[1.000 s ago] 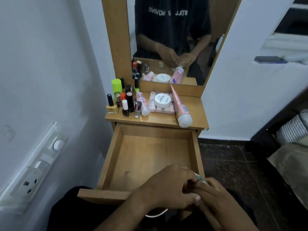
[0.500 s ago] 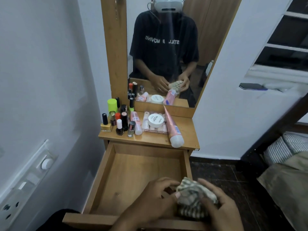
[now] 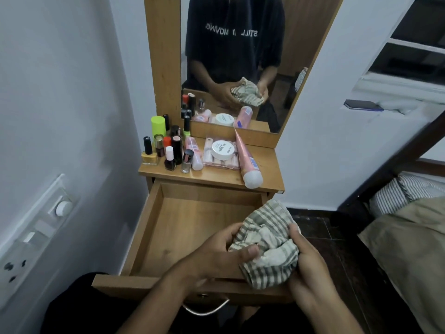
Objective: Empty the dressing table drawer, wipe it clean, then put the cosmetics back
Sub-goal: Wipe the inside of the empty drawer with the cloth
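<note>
striped cloth [image 3: 267, 244] bunched between both hands [image 3: 260, 259], held over open drawer [image 3: 192, 227].

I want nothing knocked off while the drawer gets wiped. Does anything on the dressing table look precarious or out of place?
One thing: the big pink tube lies on its side, its white cap right at the tabletop's front edge above the open drawer. The nail polish bottles stand upright. Nothing looks spilled.

Mirrored "STILL MOVING" is seen on the dark shirt [image 3: 234, 32] reflected in the mirror [image 3: 277, 97]; "ZUDIO" is printed on the white jar [image 3: 222, 150], smaller lettering unreadable
</note>
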`<state>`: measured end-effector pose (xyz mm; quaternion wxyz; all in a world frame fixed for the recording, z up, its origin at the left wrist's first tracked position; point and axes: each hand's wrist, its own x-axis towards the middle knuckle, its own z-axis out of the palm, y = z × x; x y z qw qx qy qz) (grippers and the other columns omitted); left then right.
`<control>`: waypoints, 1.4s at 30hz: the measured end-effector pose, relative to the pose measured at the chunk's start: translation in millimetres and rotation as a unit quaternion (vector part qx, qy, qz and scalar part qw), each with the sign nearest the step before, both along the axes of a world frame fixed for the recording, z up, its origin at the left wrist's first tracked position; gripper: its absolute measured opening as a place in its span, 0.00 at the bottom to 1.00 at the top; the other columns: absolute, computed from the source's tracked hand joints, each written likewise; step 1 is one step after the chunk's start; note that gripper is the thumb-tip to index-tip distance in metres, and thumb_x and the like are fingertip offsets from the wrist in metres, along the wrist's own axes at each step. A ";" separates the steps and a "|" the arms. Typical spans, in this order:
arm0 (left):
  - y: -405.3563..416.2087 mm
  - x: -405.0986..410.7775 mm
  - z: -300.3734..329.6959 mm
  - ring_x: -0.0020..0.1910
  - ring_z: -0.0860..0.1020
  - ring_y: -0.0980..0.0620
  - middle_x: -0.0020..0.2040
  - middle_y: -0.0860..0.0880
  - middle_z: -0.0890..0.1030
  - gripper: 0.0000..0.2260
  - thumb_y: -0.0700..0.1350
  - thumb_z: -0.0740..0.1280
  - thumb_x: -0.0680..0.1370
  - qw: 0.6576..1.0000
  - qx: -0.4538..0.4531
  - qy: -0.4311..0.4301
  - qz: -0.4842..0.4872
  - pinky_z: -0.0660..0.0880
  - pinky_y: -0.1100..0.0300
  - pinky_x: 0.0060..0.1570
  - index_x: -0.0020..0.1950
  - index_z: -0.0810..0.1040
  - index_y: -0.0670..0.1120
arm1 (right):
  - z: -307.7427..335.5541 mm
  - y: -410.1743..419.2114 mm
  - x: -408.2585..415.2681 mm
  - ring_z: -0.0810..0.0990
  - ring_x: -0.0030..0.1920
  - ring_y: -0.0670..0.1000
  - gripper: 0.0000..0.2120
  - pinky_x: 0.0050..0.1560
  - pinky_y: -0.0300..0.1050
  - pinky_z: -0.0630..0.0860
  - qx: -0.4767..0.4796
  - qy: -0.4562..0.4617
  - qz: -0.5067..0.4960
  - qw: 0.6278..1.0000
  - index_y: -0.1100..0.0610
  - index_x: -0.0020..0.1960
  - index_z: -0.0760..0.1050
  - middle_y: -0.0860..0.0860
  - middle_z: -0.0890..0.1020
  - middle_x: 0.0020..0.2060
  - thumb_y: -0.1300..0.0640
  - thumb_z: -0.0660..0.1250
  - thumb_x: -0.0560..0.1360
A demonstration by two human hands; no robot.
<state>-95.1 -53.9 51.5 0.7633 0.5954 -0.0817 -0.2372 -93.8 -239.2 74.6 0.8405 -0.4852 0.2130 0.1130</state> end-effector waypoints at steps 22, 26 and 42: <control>7.2 -3.0 -2.9 0.60 0.82 0.46 0.61 0.45 0.83 0.29 0.34 0.77 0.71 0.996 -0.015 0.016 0.089 0.80 0.53 0.56 0.69 0.72 0.49 | -3.8 8.3 -15.5 0.87 0.52 0.56 0.18 0.57 0.56 0.80 -0.220 -0.087 0.002 0.972 0.57 0.56 0.83 0.55 0.87 0.50 0.45 0.64 0.81; 10.9 2.5 -12.2 0.54 0.84 0.44 0.57 0.43 0.85 0.28 0.38 0.79 0.64 0.977 -0.026 0.075 0.197 0.81 0.48 0.53 0.63 0.76 0.47 | -3.0 1.4 -11.2 0.87 0.42 0.52 0.17 0.38 0.44 0.82 -0.152 -0.050 -0.002 0.987 0.63 0.55 0.83 0.57 0.87 0.47 0.49 0.66 0.80; 7.2 10.1 -16.5 0.49 0.83 0.42 0.52 0.41 0.86 0.15 0.31 0.66 0.77 0.972 0.021 0.168 0.163 0.79 0.47 0.50 0.59 0.81 0.45 | -7.5 6.0 -17.2 0.84 0.51 0.46 0.27 0.47 0.41 0.80 -0.428 -0.403 0.094 0.803 0.43 0.56 0.79 0.46 0.86 0.48 0.71 0.75 0.67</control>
